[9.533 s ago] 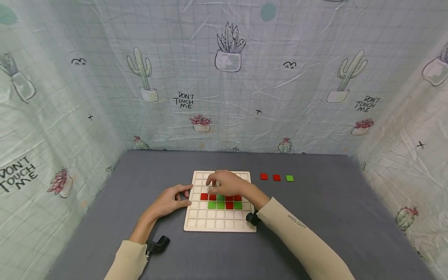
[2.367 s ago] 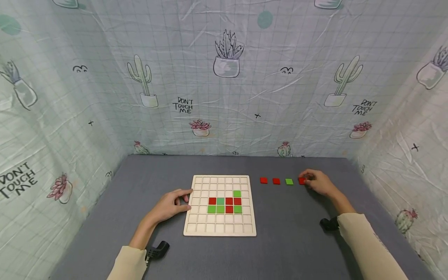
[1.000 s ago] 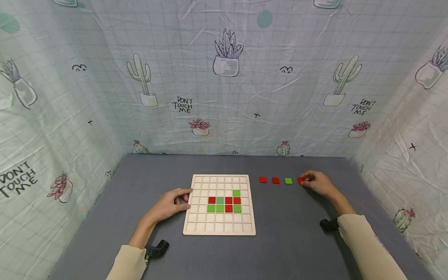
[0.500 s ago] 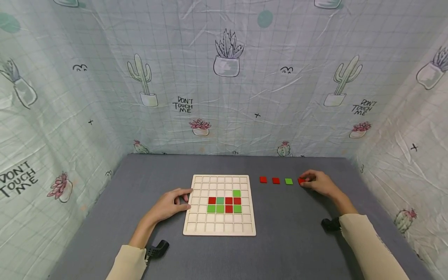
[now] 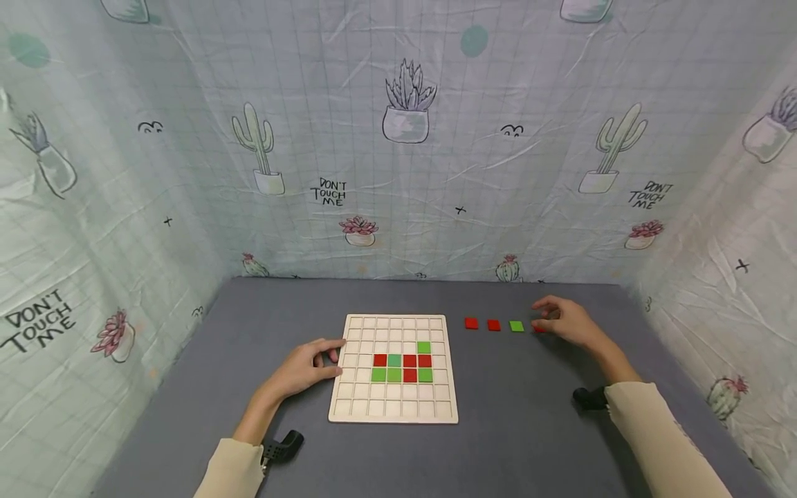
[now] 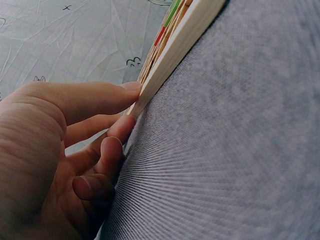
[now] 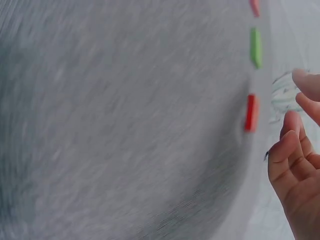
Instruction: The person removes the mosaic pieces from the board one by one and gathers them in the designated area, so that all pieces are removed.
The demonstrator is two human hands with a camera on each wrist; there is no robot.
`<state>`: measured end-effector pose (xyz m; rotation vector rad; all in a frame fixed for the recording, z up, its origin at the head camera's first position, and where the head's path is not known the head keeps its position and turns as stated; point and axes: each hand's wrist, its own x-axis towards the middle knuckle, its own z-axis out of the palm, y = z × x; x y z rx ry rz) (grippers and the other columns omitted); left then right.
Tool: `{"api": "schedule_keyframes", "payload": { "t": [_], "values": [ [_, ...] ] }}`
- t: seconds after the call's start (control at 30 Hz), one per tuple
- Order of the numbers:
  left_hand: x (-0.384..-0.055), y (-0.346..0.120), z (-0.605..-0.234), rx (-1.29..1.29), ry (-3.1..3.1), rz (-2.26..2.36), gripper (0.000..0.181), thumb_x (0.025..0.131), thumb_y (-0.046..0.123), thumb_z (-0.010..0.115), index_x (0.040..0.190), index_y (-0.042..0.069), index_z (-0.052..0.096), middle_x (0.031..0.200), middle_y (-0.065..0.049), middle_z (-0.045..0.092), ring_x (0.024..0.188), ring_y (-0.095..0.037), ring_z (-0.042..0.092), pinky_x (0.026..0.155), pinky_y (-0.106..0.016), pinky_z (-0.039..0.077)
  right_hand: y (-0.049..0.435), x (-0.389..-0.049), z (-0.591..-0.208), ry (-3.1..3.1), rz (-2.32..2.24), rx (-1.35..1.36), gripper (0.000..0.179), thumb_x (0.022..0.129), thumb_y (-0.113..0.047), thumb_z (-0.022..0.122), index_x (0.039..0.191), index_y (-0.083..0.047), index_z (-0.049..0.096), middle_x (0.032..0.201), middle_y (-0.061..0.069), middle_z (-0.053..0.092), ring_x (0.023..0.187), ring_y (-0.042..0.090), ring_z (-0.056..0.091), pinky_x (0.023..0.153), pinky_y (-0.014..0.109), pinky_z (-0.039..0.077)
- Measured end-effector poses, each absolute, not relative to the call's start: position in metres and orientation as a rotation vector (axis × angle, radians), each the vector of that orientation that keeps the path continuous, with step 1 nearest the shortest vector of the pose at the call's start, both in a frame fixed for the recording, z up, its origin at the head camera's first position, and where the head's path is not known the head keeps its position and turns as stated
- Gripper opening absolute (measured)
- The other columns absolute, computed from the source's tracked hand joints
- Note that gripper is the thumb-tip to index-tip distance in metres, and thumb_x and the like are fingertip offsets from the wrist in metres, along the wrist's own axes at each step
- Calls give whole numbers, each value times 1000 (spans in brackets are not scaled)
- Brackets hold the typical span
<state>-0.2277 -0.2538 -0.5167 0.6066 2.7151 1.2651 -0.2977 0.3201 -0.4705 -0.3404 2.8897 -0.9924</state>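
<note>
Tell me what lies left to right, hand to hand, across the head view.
Left hand's fingers, pale wooden square gridded board, flat red square tile, second red square tile, green square tile, right hand's fingers.

Both arms reach forward, each forearm angled inward. The left hand [image 5: 304,368] lies low, its thumb [image 5: 327,373] and index finger [image 5: 325,342] stretched out with a gap between the tips, the other fingers bending back toward the palm. The right hand [image 5: 568,321] is farther forward and out to the side — thumb and forefinger parted, the fingers loosely bent. Bare skin shows at both wrists — the cream-coloured left sleeve [image 5: 230,470] and right sleeve [image 5: 660,432] stop just behind.
</note>
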Motion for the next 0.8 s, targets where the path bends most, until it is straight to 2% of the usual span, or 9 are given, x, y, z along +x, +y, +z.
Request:
{"api": "schedule_keyframes", "payload": {
  "t": [0.13,0.37,0.63,0.8],
  "values": [
    [-228,-254,-518,609,2713,1263,56,92,23,79,142,6,62,102,-3,65,63,-4,47,60,-24,41,306,-298,-465,2891,-973,-419,41,95,-19,75,130,-1,65,114,24,66,88,25,68,66,34,50],
    [-228,-253,-517,603,2729,1253,54,92,22,79,142,7,64,101,-1,65,62,-4,47,60,-23,41,280,-296,-458,2865,-995,-520,39,94,-17,76,129,0,66,111,22,67,75,13,62,62,31,49],
    [-228,-253,-519,606,2720,1255,55,92,24,79,142,7,63,102,-2,65,63,-6,48,61,-24,41,254,-298,-453,2829,-1013,-604,41,96,-21,75,130,0,65,118,25,66,81,16,65,66,33,51],
    [-227,-254,-518,602,2707,1274,56,92,23,79,143,6,62,102,-3,65,63,-6,47,60,-24,41,238,-300,-454,2847,-1020,-678,41,96,-20,75,130,0,65,117,26,66,76,15,62,63,33,49]
  ]
}}
